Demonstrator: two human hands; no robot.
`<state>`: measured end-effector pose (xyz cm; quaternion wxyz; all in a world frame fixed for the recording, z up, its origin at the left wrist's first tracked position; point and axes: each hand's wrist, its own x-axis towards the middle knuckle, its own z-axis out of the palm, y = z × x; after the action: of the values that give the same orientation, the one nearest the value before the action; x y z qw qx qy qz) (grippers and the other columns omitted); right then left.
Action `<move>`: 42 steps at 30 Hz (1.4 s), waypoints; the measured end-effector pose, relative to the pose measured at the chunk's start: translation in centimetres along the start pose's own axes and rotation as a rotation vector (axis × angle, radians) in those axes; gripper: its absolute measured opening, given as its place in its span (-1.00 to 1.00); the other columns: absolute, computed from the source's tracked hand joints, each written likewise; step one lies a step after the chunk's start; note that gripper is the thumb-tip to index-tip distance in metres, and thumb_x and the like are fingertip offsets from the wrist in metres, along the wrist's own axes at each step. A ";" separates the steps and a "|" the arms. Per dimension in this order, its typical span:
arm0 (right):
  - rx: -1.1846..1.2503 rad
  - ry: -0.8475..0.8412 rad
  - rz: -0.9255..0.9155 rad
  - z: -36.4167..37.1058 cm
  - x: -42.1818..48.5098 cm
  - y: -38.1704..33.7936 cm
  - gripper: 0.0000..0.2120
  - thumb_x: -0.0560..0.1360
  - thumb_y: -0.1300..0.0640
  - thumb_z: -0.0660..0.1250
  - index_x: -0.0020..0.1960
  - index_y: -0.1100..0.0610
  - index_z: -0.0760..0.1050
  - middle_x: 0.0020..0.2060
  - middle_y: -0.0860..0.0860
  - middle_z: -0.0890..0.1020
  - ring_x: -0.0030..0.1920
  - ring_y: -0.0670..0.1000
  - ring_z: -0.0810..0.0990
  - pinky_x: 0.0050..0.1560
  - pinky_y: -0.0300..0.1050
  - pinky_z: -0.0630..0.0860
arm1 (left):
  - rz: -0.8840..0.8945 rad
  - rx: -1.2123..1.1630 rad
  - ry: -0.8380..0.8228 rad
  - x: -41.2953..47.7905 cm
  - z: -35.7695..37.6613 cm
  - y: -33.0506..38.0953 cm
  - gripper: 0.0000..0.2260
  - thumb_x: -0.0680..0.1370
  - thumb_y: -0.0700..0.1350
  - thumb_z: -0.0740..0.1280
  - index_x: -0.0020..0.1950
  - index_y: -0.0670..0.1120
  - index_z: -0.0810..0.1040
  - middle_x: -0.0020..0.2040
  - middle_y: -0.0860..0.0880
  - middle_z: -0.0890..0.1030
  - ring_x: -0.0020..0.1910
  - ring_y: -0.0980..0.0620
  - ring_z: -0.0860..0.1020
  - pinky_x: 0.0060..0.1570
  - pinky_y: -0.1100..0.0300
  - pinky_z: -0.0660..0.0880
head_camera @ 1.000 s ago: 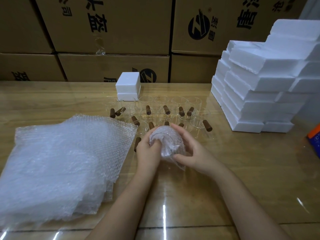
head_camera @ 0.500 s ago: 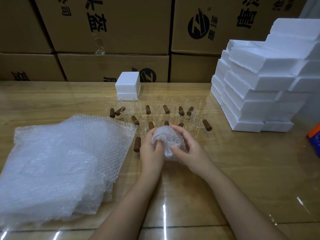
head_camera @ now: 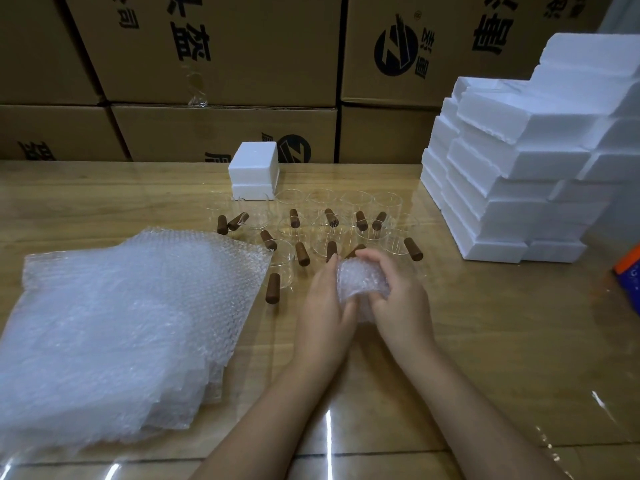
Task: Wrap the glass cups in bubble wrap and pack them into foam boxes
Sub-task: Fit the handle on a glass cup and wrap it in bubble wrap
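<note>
Near the middle of the table (head_camera: 485,341), left hand (head_camera: 323,306) and right hand (head_camera: 401,303) both curl round a bubble-wrapped cup (head_camera: 362,280), hemmed in by the bubble wrap stack (head_camera: 121,323) on the left and the unwrapped glass cups (head_camera: 360,206) just behind. To the right, open tabletop reaches as far as the stacked foam boxes (head_camera: 512,188). One small foam box (head_camera: 254,168) stands behind the cups, and the glossy wood runs back to a wall of cardboard cartons (head_camera: 242,46).
</note>
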<state>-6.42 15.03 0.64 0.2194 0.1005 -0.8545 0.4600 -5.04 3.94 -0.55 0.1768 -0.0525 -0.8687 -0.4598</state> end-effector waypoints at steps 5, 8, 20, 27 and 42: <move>-0.021 -0.073 -0.077 0.1 -0.4 -0.6 -0.43 0.30 0.36 0.32 0.27 0.02 0.49 0.12 -0.19 0.51 0.17 -0.11 0.49 0.17 -0.09 0.47 | -0.045 -0.010 0.074 0.4 -0.3 -0.5 -0.49 0.46 -0.37 0.22 0.39 -0.10 0.39 0.23 0.00 0.52 0.18 0.00 0.51 -0.04 0.53 0.28; -0.023 -0.164 -0.134 0.1 -0.5 -1.0 -0.48 0.35 0.20 0.25 0.32 0.04 0.44 0.14 -0.22 0.41 0.21 -0.16 0.41 0.25 -0.01 0.41 | -0.074 -0.037 0.103 0.8 -0.8 -0.7 -0.52 0.44 -0.39 0.21 0.33 -0.08 0.45 0.12 0.06 0.54 0.03 0.13 0.49 -0.13 0.62 0.28; -0.088 0.029 -0.078 0.5 -0.6 -0.7 -0.40 0.20 0.42 0.35 0.19 0.04 0.54 0.10 -0.12 0.60 0.12 -0.03 0.55 0.09 -0.03 0.51 | -0.071 -0.048 0.055 0.4 -0.1 -0.3 -0.50 0.47 -0.38 0.20 0.40 -0.09 0.42 0.03 -0.04 0.62 -0.02 -0.02 0.59 -0.19 0.39 0.39; -0.206 0.123 -0.174 0.5 -0.5 -0.4 -0.39 0.13 0.42 0.39 0.14 0.06 0.60 0.08 -0.08 0.64 0.10 -0.06 0.54 0.04 -0.14 0.47 | -0.104 -0.051 -0.030 0.6 0.0 -0.6 -0.61 0.47 -0.39 0.18 0.25 -0.16 0.52 -0.21 0.05 0.54 -0.31 0.22 0.46 -0.34 0.50 0.35; -0.391 -0.134 0.054 0.8 -0.3 0.0 -0.45 0.43 0.02 0.39 0.38 0.01 0.33 0.20 -0.03 0.55 0.16 0.07 0.51 -0.03 -0.16 0.24 | -0.191 0.061 0.038 0.8 -0.1 -1.6 -0.77 0.55 -0.23 0.20 0.16 -0.14 0.55 -0.17 -0.13 0.64 -0.27 -0.02 0.53 -0.38 0.28 0.37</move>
<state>-6.42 14.37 0.15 0.1652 0.0636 -0.9425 0.2836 -6.18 2.90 -1.43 0.1503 0.0449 -0.8798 -0.4488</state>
